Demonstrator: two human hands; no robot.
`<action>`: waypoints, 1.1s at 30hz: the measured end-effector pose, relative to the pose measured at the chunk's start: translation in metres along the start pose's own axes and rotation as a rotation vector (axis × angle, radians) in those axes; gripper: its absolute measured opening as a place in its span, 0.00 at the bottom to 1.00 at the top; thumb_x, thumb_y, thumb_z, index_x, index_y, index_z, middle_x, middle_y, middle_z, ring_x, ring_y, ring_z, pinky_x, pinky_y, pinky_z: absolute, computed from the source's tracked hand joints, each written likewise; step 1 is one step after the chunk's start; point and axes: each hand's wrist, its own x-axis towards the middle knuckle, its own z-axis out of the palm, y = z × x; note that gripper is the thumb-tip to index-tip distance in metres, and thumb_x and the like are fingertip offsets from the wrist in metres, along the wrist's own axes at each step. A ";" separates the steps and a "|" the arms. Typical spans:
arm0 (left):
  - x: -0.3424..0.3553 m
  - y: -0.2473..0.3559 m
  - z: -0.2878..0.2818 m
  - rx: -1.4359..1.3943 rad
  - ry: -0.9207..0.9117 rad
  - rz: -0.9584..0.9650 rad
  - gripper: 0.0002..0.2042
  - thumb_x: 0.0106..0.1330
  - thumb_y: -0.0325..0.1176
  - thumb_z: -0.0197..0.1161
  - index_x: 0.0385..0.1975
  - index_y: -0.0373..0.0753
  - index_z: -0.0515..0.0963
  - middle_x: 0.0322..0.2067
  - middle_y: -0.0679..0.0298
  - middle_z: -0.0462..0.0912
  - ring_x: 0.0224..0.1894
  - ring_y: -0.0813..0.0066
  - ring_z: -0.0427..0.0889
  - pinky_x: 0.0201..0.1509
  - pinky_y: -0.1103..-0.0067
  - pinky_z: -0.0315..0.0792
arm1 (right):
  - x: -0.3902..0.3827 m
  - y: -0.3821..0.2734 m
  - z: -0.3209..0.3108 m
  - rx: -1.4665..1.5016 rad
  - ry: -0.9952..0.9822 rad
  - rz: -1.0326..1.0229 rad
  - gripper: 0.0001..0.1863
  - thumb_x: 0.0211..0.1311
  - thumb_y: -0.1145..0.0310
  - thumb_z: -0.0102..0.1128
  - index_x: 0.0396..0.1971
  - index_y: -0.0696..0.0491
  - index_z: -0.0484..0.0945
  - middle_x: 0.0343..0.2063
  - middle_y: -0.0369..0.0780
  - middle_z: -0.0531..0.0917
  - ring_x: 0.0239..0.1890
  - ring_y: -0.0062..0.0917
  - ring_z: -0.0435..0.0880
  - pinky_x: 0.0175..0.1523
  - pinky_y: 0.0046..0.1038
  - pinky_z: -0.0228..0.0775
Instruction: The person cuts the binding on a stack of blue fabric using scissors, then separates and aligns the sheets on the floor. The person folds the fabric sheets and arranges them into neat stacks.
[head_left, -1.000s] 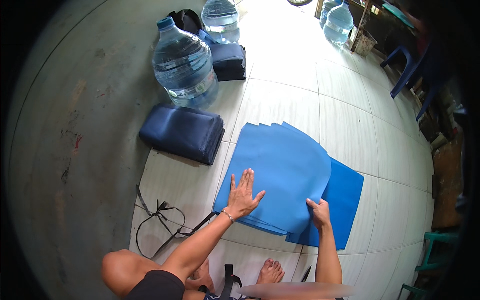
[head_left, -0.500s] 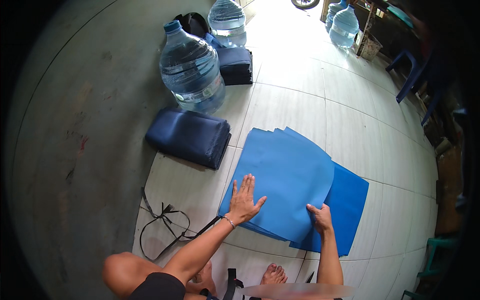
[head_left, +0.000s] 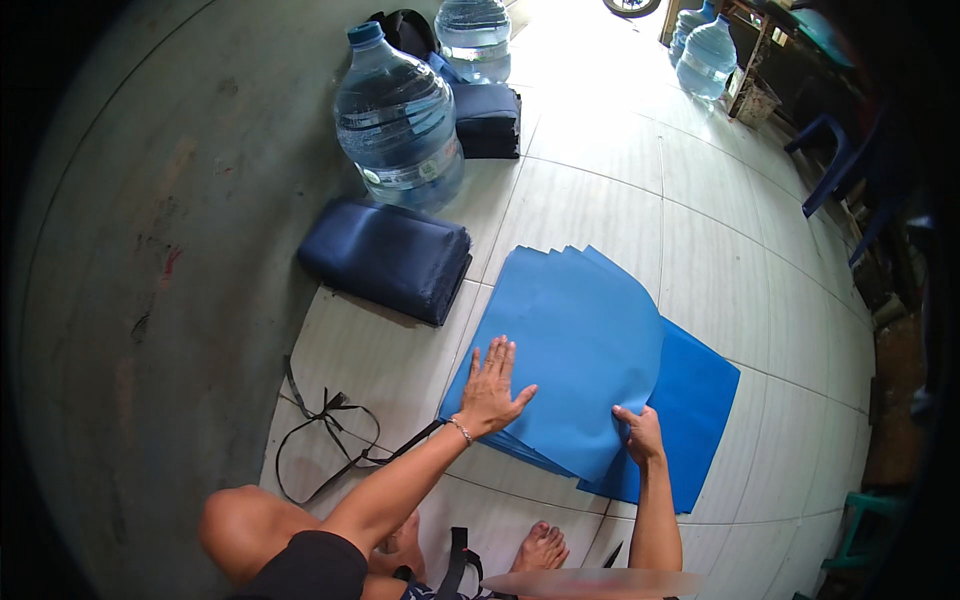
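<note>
A stack of light blue sheets (head_left: 570,330) lies on the tiled floor in front of me, its far edges fanned in steps. Flat on its left part rests my left hand (head_left: 492,388), fingers stretched out. My right hand (head_left: 640,432) pinches the right edge of the upper sheets between thumb and fingers, and that edge curls upward. Under and beside it, to the right, lie darker blue sheets (head_left: 695,410). The fingers beneath the lifted edge are hidden.
Left of the sheets sits a folded dark navy bundle (head_left: 385,258); behind it stand a large water bottle (head_left: 400,130) and another navy bundle (head_left: 488,120). A black strap (head_left: 345,460) loops near my left forearm. A blue plastic chair (head_left: 835,165) and green stool (head_left: 858,530) are at the right.
The upper sheets have shifted slightly, and more steps show along their far and near edges. Both hands keep nearly the same places. The whole view has moved a little.
</note>
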 end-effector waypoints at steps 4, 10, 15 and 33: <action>-0.001 -0.005 -0.005 -0.030 -0.030 -0.070 0.44 0.70 0.59 0.50 0.73 0.28 0.48 0.74 0.45 0.49 0.78 0.55 0.44 0.79 0.57 0.32 | -0.004 -0.006 -0.004 -0.001 0.014 -0.030 0.12 0.59 0.78 0.66 0.43 0.62 0.79 0.37 0.42 0.86 0.35 0.27 0.86 0.43 0.29 0.80; -0.002 -0.004 -0.003 0.026 -0.006 -0.061 0.44 0.71 0.59 0.49 0.73 0.28 0.47 0.74 0.46 0.50 0.78 0.56 0.45 0.79 0.58 0.32 | -0.010 -0.005 0.000 0.011 0.062 0.033 0.12 0.60 0.78 0.65 0.43 0.63 0.80 0.37 0.42 0.86 0.37 0.26 0.86 0.43 0.29 0.80; 0.001 -0.006 -0.005 -0.064 -0.031 0.002 0.44 0.70 0.58 0.51 0.73 0.27 0.49 0.74 0.44 0.49 0.78 0.55 0.45 0.79 0.58 0.32 | -0.004 0.000 0.005 0.041 0.029 -0.064 0.10 0.61 0.76 0.66 0.42 0.63 0.80 0.37 0.41 0.86 0.38 0.25 0.86 0.43 0.29 0.80; 0.000 -0.003 -0.003 0.045 0.036 -0.052 0.45 0.70 0.59 0.51 0.72 0.26 0.48 0.73 0.41 0.51 0.77 0.51 0.47 0.79 0.58 0.36 | -0.012 -0.008 -0.004 0.011 0.069 -0.023 0.16 0.60 0.80 0.63 0.48 0.63 0.78 0.42 0.43 0.85 0.43 0.28 0.85 0.50 0.31 0.78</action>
